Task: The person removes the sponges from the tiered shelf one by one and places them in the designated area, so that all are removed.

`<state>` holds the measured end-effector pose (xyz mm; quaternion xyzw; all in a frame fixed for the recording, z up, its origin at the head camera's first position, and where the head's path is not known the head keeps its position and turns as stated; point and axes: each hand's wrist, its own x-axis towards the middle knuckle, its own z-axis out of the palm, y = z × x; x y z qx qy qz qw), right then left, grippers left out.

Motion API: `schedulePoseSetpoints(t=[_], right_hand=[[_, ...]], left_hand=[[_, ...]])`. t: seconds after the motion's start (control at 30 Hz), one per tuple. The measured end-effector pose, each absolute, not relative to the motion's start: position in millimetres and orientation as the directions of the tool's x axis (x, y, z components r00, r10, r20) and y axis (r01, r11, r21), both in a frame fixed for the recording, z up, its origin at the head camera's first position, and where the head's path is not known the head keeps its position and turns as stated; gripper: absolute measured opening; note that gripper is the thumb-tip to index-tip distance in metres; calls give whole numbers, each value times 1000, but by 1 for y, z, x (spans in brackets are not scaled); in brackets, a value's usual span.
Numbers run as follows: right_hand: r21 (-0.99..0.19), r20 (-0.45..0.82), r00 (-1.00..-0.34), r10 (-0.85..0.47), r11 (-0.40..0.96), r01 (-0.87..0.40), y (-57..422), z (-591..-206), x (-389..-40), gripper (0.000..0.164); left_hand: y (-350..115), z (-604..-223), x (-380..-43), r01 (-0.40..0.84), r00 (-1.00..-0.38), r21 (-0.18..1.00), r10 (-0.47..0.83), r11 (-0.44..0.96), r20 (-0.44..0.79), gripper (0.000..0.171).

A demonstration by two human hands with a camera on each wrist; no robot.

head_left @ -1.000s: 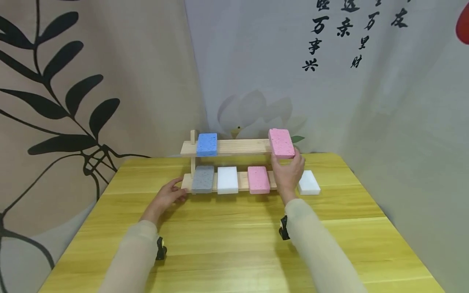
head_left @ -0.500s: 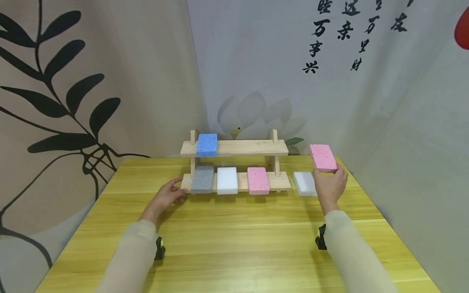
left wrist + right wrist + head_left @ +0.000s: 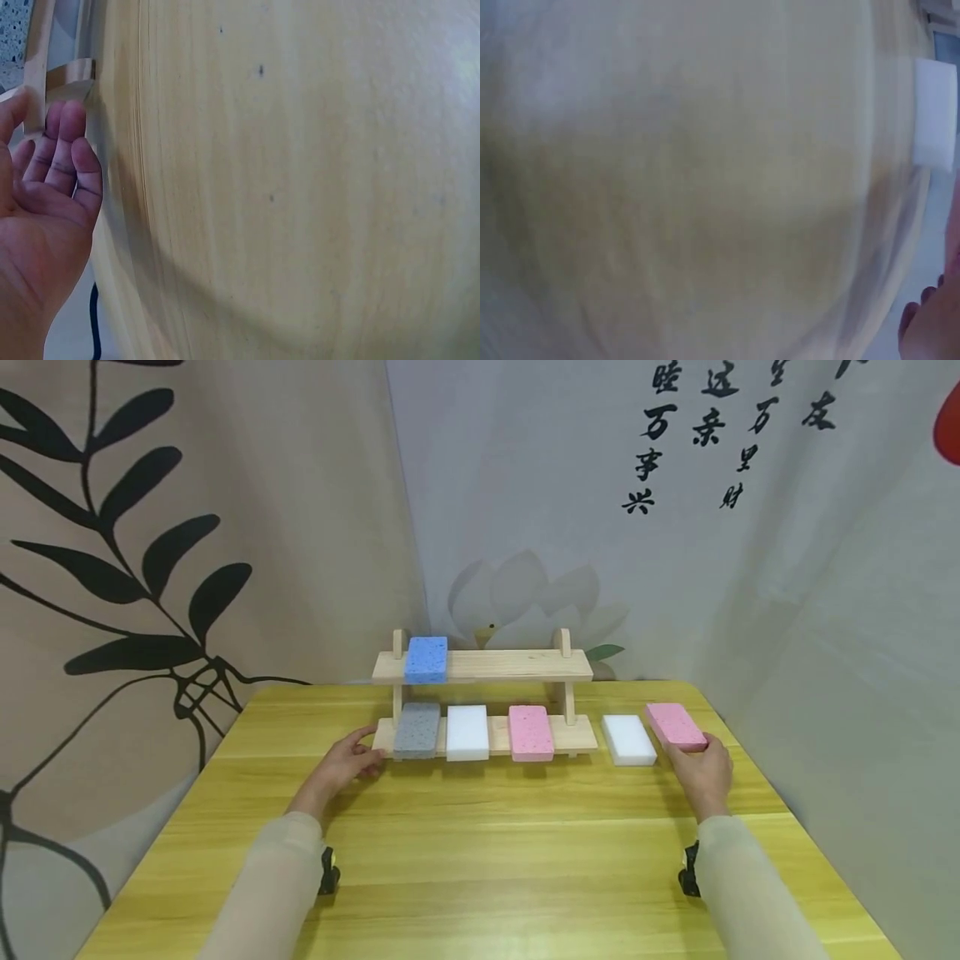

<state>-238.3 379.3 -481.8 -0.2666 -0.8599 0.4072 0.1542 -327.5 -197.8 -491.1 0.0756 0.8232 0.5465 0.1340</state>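
Pink sponge (image 3: 675, 725) in the right hand (image 3: 703, 772), out to the right of the wooden rack (image 3: 517, 666).

Right fingers and thumb pinch the sponge's near edge; cannot tell if its underside touches the table (image 3: 480, 868). Loose white sponge (image 3: 629, 740) flat on the table, just right of the rack, between it and the held piece. Left hand (image 3: 347, 764) at the rack's left end, fingers bent, pinching the tip of the lower plank. Rack's lower plank, left to right: gray sponge (image 3: 417, 730), shelved white sponge (image 3: 467, 732), second pink sponge (image 3: 530, 732). Rack's upper plank: blue sponge (image 3: 427, 660), toward the left end.
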Motion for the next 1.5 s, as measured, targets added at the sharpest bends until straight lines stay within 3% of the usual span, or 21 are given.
schedulePoseSetpoints(t=[0.5, 0.67, 1.0, 1.2, 1.5], right_hand=[[-617, -88, -868, 489, 657, 433, 385, -497, -233, 92], [-627, -101, -867, 487, 645, 436, 383, -495, -236, 93], [-765, 145, -774, 617, 566, 308, 376, -477, -246, 72], [-817, 245, -723, 646, 539, 205, 344, -450, -267, 68], [-823, 336, -795, 505, 568, 13, 249, -419, -305, 67]], left_hand=[[-197, -493, -328, -35, -956, 919, 255, 393, -146, 66], [-200, -493, -328, -35, -956, 924, 256, 382, -141, 65], [-198, -491, -326, -35, -958, 924, 251, 381, -140, 66], [-197, -488, -325, -25, -957, 925, 259, 378, -132, 67], [-199, -493, -327, -22, -955, 921, 264, 388, -134, 67]])
